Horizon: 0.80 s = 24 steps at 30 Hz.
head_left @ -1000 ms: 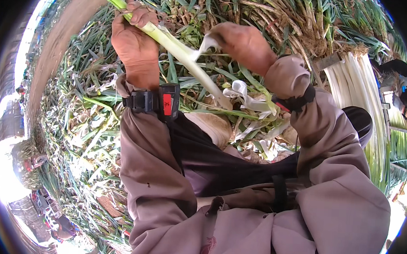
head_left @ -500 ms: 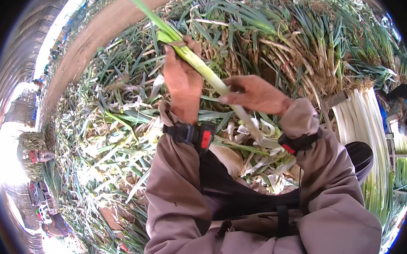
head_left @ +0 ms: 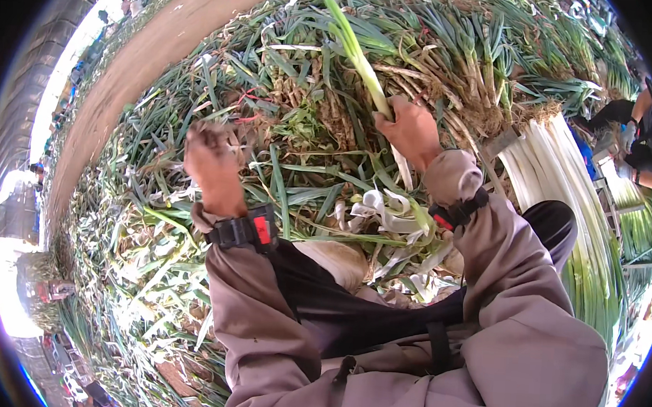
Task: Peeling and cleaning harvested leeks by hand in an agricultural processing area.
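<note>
My right hand (head_left: 412,131) grips a long leek (head_left: 357,58) at the middle of its stalk; the green top points up and away, and the white end hangs down below the hand. My left hand (head_left: 212,159) is off the leek, over the heap of green leaves (head_left: 293,128), blurred by motion; whether it holds anything I cannot tell. Both wrists carry black bands, the left one with a red part. Peeled white skins (head_left: 384,210) lie between my arms.
A stack of cleaned white leeks (head_left: 563,186) lies at the right. Untrimmed leeks with roots (head_left: 488,72) are piled behind it. Another person (head_left: 639,139) is at the far right. A bare dirt strip (head_left: 157,47) runs at upper left.
My left hand has let go of the leek and dropped left over the leaves. My right hand now holds the leek alone, turned more upright.
</note>
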Tool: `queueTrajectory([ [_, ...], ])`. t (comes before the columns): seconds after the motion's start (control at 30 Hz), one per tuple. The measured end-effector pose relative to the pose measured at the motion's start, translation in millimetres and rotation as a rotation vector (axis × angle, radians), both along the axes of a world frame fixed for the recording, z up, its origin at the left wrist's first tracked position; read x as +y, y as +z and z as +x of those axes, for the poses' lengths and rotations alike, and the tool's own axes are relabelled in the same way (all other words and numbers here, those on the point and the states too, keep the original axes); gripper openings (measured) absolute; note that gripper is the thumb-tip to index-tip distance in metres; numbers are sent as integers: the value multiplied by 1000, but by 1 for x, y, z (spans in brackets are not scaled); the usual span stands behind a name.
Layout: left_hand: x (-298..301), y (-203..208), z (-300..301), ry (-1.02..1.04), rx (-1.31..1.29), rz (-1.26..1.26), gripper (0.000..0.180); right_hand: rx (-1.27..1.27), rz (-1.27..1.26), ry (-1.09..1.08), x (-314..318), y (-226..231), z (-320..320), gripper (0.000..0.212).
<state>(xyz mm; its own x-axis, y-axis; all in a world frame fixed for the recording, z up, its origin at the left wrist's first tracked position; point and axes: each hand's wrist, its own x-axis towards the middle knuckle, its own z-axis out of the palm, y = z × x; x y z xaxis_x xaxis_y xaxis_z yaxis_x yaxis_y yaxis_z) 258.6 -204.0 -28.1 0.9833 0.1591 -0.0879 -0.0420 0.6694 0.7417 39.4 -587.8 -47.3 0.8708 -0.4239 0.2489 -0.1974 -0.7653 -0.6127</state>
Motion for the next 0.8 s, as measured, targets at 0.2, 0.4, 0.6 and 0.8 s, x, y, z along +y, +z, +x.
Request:
queueTrajectory([
  [0.2,-105,-17,-85,-646,-171,1179,53,-3,51,108,0,-3,-27,38],
  [0.4,-135,-8,-99,-607,-77,980,63,-256,-7,366,56,-38,-22,30],
  [0.6,-44,3,-42,-320,-250,381,25,39,97,637,103,-83,-4,34],
  [0.8,212,-56,-2,241,-49,480,29,635,32,568,37,-261,38,38],
])
